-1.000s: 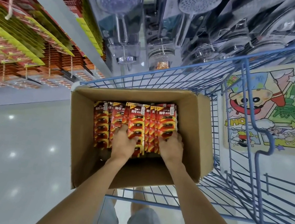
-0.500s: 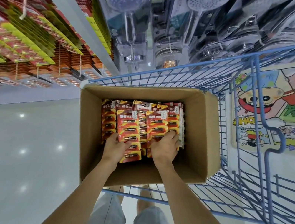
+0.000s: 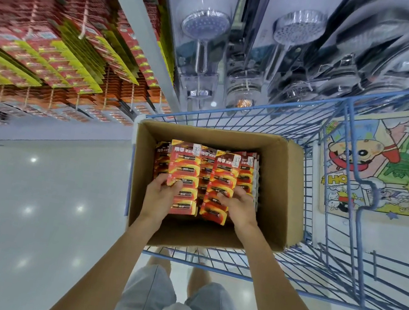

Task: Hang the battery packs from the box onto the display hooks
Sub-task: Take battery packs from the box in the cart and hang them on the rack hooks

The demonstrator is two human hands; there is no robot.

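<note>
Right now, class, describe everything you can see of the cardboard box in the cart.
The cardboard box is plain brown card, open-topped, one flap folded out on the right. It sits upright in the blue wire cart, against its left side. Red and yellow battery packs stand in rows inside; the near part shows bare card. The left hand and right hand reach in, each gripping a stack of packs.

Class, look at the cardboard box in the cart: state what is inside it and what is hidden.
Red and yellow battery packs stand in the cardboard box. The left hand and right hand each grip a bundle of them. The box floor beneath the packs is covered.
</note>
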